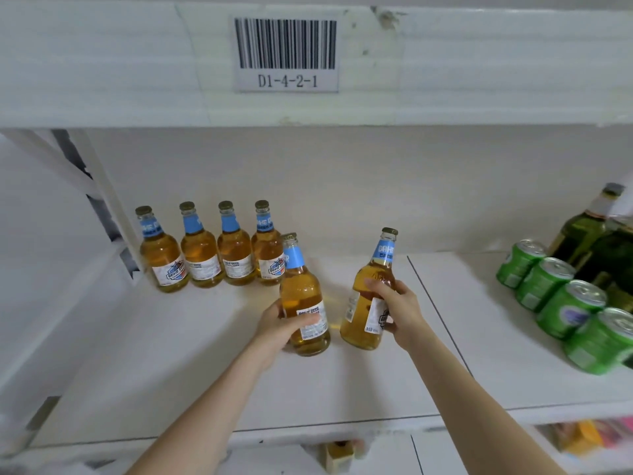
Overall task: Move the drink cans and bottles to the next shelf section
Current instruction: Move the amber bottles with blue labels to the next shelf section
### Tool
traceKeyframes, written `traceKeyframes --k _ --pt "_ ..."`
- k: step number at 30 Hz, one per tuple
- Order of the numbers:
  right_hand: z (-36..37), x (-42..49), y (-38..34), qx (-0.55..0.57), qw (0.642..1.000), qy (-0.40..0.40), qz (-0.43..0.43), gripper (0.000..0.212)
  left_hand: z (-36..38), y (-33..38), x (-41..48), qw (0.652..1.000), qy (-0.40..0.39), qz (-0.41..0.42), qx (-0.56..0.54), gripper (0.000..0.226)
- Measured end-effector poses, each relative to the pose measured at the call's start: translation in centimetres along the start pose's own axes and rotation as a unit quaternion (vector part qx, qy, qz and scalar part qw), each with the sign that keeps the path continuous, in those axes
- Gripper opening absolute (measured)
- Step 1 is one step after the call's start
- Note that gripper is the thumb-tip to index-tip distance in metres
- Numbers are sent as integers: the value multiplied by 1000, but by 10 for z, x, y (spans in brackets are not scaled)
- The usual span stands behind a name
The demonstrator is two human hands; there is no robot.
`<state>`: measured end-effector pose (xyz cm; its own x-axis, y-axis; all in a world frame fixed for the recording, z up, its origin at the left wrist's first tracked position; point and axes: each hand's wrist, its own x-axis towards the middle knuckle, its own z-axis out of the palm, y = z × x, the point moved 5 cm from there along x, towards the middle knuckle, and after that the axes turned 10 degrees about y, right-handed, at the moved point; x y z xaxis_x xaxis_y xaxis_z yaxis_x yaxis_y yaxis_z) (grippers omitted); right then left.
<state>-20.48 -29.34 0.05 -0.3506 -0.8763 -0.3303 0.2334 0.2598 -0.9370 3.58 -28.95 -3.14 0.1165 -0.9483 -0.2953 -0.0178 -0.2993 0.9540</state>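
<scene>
My left hand (279, 325) grips an amber beer bottle (301, 296) with a blue neck label, upright over the white shelf (191, 354). My right hand (394, 311) holds a second amber bottle (368, 289), tilted slightly to the right, just left of the seam between shelf boards. Several matching bottles (200, 250) stand in a row at the back left. Several green cans (561, 298) stand in a diagonal line on the right section.
Dark green bottles (582, 234) stand behind the cans at the far right. A white upright post (109, 200) bounds the shelf on the left. The beam above carries a barcode label (286, 54) reading D1-4-2-1. Colourful packets (596, 437) lie on the shelf below.
</scene>
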Motion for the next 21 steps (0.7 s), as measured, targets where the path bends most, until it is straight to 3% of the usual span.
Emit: traceKeyframes --k 10,21 --pt "-66 -25 -10 3 1000 26 -10 50 53 11 -39 998 -33 31 37 46" --pt "-196 -43 -28 -17 999 20 -27 47 165 -5 -111 997 -59 35 44 56"
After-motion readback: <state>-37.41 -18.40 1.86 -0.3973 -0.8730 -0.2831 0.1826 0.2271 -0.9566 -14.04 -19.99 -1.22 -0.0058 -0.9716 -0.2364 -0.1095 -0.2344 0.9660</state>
